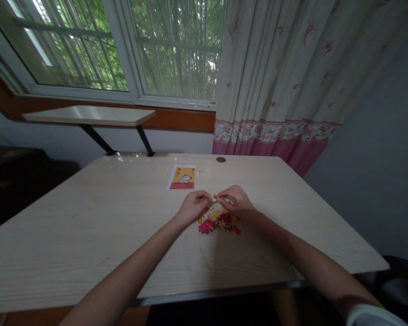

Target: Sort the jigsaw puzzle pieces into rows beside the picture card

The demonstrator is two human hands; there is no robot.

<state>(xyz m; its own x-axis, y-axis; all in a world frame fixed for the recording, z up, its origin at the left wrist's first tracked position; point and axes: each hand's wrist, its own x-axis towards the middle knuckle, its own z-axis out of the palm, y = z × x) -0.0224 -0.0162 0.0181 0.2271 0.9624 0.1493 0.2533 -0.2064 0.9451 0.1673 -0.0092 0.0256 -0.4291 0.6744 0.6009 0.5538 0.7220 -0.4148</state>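
A small heap of loose jigsaw pieces [219, 222], red, pink and yellow, lies on the pale wooden table [88, 226]. Both my hands hover just behind the heap, fingertips nearly meeting. My left hand [192, 207] is curled, its fingers pinched together on something too small to make out. My right hand [236, 201] is also closed in a pinch and holds a small yellow puzzle piece [215, 198] between the two hands. A printed picture card [182, 177], orange and red with a white animal on it, lies flat farther back.
A round cable hole [221, 159] sits near the table's far edge. Behind it are a narrow shelf on black brackets [88, 115], a barred window [122, 45] and a floral curtain [292, 77]. A dark piece of furniture [13, 181] stands at the left.
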